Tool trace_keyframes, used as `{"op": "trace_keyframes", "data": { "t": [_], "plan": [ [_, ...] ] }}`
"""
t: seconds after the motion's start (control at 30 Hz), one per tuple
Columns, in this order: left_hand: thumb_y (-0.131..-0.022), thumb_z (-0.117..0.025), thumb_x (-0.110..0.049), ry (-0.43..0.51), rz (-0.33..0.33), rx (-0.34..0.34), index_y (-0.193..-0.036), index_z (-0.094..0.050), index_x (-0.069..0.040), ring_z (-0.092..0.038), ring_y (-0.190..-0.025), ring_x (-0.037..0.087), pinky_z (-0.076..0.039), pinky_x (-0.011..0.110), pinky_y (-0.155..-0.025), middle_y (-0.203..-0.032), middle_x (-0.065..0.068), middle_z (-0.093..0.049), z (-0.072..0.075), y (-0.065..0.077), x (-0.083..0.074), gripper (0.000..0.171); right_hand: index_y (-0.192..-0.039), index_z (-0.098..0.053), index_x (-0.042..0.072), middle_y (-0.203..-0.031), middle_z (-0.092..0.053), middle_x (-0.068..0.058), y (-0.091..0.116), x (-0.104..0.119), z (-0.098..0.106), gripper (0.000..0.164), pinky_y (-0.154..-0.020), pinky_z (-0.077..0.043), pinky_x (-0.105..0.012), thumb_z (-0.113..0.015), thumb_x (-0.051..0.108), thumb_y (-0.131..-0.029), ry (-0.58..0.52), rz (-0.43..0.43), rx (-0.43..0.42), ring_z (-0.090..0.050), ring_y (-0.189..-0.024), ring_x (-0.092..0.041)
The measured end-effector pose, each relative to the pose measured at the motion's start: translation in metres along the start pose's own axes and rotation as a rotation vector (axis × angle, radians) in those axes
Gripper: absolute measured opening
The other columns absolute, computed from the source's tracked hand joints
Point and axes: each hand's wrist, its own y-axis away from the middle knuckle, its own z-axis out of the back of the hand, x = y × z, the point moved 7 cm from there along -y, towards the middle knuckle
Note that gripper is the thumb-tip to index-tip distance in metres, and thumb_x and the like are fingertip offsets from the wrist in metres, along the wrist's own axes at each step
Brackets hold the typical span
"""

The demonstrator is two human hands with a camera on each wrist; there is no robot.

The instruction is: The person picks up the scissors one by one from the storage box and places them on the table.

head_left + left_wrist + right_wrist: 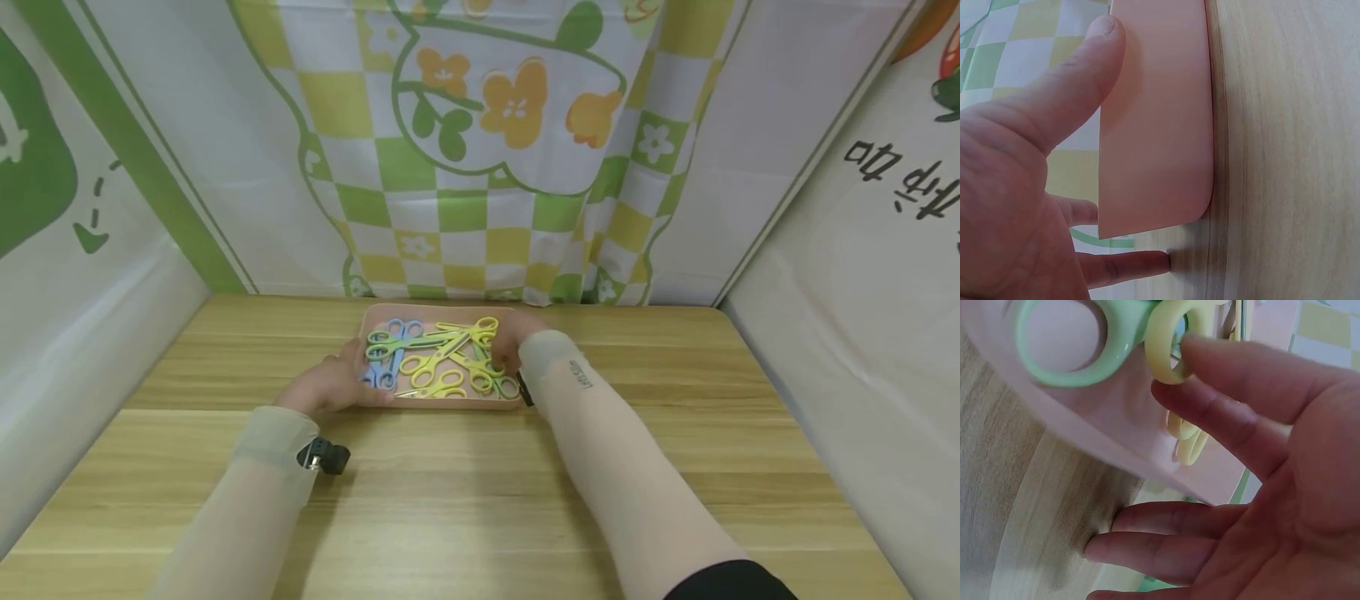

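Observation:
A shallow pink tray [457, 404] holds several child-size scissors: blue scissors [402, 336], green scissors [408, 342] and yellow scissors [431, 361]. My left hand [322, 386] rests at the tray's front left corner. In the left wrist view its thumb lies along the top rim of the tray wall [1160, 125], with straight fingers past the corner. My right hand [516, 336] reaches over the tray's right end. Its thumb and index finger pinch a yellow scissors handle [1159, 349] in the right wrist view. Beside that is a pale green scissors loop [1110, 356]; the other fingers extend outside the tray.
The tray sits near the back edge of a wood-grain table [450, 500]. Behind it hangs a green and yellow checked cloth [465, 217]. White printed panels stand at the left [150, 208] and right [847, 275].

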Motion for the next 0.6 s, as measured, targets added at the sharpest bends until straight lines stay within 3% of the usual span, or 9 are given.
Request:
{"op": "trace_keyframes", "data": {
  "t": [0.07, 0.1, 0.3, 0.4, 0.6],
  "plan": [
    [-0.079, -0.078, -0.058, 0.005, 0.005, -0.001, -0.156, 0.006, 0.003, -0.018, -0.137, 0.060, -0.019, 0.070, -0.107, -0.154, 0.040, -0.014, 0.000, 0.000, 0.000, 0.130, -0.073, -0.071, 0.010, -0.081, -0.065, -0.004, 0.002, -0.005, 0.000, 0.014, -0.058, -0.051, -0.028, -0.078, 0.016, -0.082, -0.142, -0.088, -0.027, -0.057, -0.067, -0.017],
    [-0.078, -0.079, -0.058, 0.008, 0.009, -0.002, -0.156, 0.006, 0.003, -0.018, -0.137, 0.060, -0.019, 0.070, -0.107, -0.153, 0.040, -0.014, 0.000, 0.000, 0.000, 0.130, -0.075, -0.072, 0.009, -0.084, -0.066, -0.005, 0.003, -0.005, 0.000, 0.013, -0.059, -0.052, -0.029, -0.079, 0.017, -0.082, -0.144, -0.097, -0.029, -0.059, -0.070, -0.018],
    [-0.079, -0.078, -0.058, 0.000, 0.008, -0.006, -0.156, 0.005, 0.004, -0.020, -0.136, 0.059, -0.021, 0.069, -0.107, -0.153, 0.040, -0.017, -0.001, -0.001, 0.000, 0.129, -0.078, -0.072, 0.010, -0.085, -0.065, -0.004, 0.000, -0.006, -0.001, 0.010, -0.058, -0.049, -0.027, -0.075, 0.015, -0.086, -0.086, -0.084, 0.023, -0.056, -0.067, -0.016],
    [-0.078, -0.079, -0.058, -0.002, 0.009, -0.004, -0.155, 0.005, 0.005, -0.022, -0.135, 0.060, -0.022, 0.069, -0.107, -0.151, 0.042, -0.019, -0.001, 0.000, 0.000, 0.130, -0.072, -0.067, 0.010, -0.078, -0.061, -0.004, -0.004, -0.009, -0.002, 0.018, -0.052, -0.043, -0.025, -0.067, 0.010, -0.090, -0.108, -0.092, 0.064, -0.050, -0.059, -0.014],
    [-0.078, -0.080, -0.057, 0.015, 0.013, -0.001, -0.156, 0.005, 0.004, -0.021, -0.135, 0.060, -0.021, 0.069, -0.107, -0.151, 0.043, -0.018, 0.000, 0.002, -0.001, 0.130, -0.060, -0.052, 0.014, -0.067, -0.052, -0.002, -0.011, -0.012, -0.002, 0.034, -0.048, -0.035, -0.024, -0.056, 0.007, -0.093, 0.042, -0.011, 0.147, -0.040, -0.051, -0.012]
  ]
}}
